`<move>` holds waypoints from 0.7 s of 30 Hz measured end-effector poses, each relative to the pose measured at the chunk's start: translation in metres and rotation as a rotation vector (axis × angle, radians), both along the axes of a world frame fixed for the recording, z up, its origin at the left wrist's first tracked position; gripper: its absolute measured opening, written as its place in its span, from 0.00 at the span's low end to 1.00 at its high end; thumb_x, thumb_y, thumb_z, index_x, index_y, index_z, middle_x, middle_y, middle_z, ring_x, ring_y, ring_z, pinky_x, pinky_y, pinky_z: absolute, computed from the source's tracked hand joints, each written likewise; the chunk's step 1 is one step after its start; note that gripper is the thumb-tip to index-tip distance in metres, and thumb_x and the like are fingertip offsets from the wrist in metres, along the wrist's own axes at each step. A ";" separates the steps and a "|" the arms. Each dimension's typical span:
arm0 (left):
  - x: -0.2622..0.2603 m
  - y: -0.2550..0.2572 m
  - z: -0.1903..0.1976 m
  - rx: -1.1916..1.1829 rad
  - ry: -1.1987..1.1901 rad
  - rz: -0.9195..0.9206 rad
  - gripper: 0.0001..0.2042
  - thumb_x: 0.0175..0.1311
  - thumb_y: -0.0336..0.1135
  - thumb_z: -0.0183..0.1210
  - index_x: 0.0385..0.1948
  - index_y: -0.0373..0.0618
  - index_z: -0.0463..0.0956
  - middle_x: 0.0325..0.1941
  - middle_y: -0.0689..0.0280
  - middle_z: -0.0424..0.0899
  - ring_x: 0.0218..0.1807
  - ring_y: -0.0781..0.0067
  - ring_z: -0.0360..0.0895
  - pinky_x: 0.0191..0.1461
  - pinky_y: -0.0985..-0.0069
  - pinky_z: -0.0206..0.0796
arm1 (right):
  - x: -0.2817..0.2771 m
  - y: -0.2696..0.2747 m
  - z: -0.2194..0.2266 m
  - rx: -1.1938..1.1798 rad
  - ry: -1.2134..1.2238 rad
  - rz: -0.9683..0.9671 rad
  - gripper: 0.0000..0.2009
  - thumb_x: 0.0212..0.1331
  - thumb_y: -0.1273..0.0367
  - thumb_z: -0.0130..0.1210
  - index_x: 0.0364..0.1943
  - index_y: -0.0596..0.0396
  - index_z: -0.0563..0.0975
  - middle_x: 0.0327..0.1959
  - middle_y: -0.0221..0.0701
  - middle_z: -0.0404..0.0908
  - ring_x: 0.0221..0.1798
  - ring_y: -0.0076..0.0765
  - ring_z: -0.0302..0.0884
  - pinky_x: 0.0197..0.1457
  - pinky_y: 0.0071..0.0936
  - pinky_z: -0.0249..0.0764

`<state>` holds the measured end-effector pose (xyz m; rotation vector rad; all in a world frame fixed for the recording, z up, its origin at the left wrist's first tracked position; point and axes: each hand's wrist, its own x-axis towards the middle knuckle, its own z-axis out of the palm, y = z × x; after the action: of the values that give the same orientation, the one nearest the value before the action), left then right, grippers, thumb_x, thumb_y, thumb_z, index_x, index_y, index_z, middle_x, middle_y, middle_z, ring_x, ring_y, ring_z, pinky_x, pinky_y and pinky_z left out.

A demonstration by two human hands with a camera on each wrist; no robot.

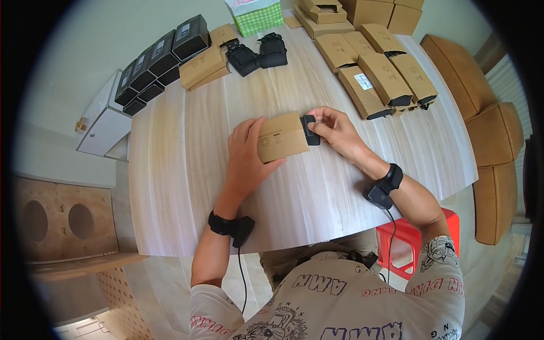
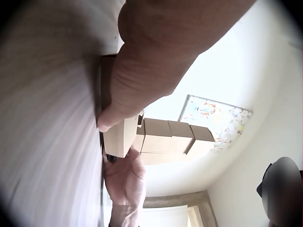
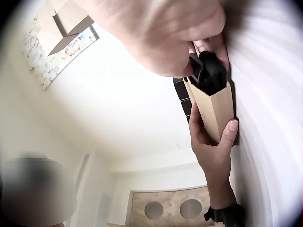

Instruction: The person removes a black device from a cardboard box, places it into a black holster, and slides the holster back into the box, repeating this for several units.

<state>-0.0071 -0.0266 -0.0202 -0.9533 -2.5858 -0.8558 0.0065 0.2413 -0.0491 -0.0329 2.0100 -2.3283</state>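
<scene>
A small brown cardboard box (image 1: 283,137) lies on the table in front of the person, its open end facing right. The left hand (image 1: 247,148) grips the box from its left side, thumb along the near edge and fingers over the far one. At the open end, the right hand (image 1: 338,135) pinches a black plastic device (image 1: 311,131) between thumb and fingers. Part of that device (image 3: 208,71) sticks out of the box and the rest is hidden inside, as the right wrist view shows. Each wrist wears a black strapped camera with a cable.
Several brown boxes (image 1: 385,73) with black contents are stacked at the back right. Black boxes (image 1: 164,56) stand at the back left, near two black strapped devices (image 1: 258,55) and a green checked bag (image 1: 255,20). A red stool (image 1: 399,249) is below the near edge.
</scene>
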 end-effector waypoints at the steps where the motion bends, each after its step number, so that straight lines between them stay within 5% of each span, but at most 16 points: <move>1: -0.001 -0.001 0.000 -0.001 -0.001 0.000 0.48 0.47 0.40 0.82 0.74 0.44 0.67 0.72 0.56 0.71 0.74 0.48 0.67 0.77 0.53 0.58 | 0.001 0.001 0.002 0.010 -0.015 0.003 0.17 0.71 0.72 0.62 0.60 0.63 0.79 0.49 0.32 0.87 0.48 0.22 0.84 0.53 0.24 0.80; 5: -0.002 -0.001 0.000 -0.014 0.006 -0.029 0.48 0.47 0.41 0.82 0.74 0.45 0.66 0.72 0.55 0.71 0.74 0.49 0.67 0.77 0.53 0.57 | 0.009 -0.003 0.011 0.254 -0.036 0.093 0.16 0.76 0.72 0.59 0.63 0.63 0.76 0.54 0.31 0.83 0.52 0.21 0.82 0.55 0.24 0.81; 8: -0.003 0.000 -0.001 -0.012 0.010 -0.027 0.49 0.47 0.41 0.82 0.75 0.44 0.66 0.72 0.55 0.71 0.74 0.49 0.66 0.77 0.53 0.57 | 0.013 -0.012 -0.003 0.259 0.159 -0.057 0.21 0.74 0.70 0.61 0.66 0.66 0.74 0.59 0.42 0.84 0.57 0.31 0.85 0.60 0.28 0.81; 10: -0.003 -0.001 -0.002 -0.011 0.009 -0.003 0.49 0.47 0.42 0.82 0.75 0.44 0.66 0.72 0.55 0.71 0.74 0.49 0.66 0.77 0.53 0.57 | 0.013 -0.014 0.001 0.201 0.148 -0.111 0.29 0.76 0.67 0.59 0.74 0.69 0.65 0.73 0.53 0.73 0.72 0.44 0.77 0.72 0.36 0.75; 16: -0.001 0.000 -0.001 0.004 0.001 0.004 0.49 0.48 0.42 0.82 0.75 0.43 0.66 0.72 0.54 0.71 0.74 0.49 0.66 0.77 0.53 0.57 | 0.038 -0.037 0.012 0.453 0.382 0.046 0.46 0.73 0.62 0.63 0.82 0.71 0.47 0.85 0.60 0.50 0.86 0.59 0.53 0.85 0.47 0.56; 20: -0.002 -0.002 0.005 0.024 -0.025 -0.092 0.47 0.46 0.38 0.82 0.73 0.41 0.68 0.73 0.54 0.72 0.74 0.46 0.68 0.77 0.52 0.61 | 0.034 -0.017 0.044 0.792 0.594 -0.019 0.47 0.64 0.61 0.71 0.80 0.69 0.55 0.82 0.61 0.55 0.84 0.64 0.55 0.85 0.47 0.58; 21: -0.001 -0.003 0.007 0.009 -0.041 -0.135 0.46 0.46 0.35 0.82 0.73 0.41 0.69 0.74 0.53 0.71 0.75 0.46 0.68 0.78 0.54 0.64 | 0.032 -0.013 0.047 0.867 0.644 0.101 0.46 0.60 0.61 0.73 0.78 0.67 0.60 0.81 0.60 0.57 0.83 0.64 0.56 0.84 0.47 0.59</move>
<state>-0.0085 -0.0296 -0.0135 -1.1296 -2.5733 -0.9294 0.0387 0.2280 -0.0018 -0.8887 3.0257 -1.2832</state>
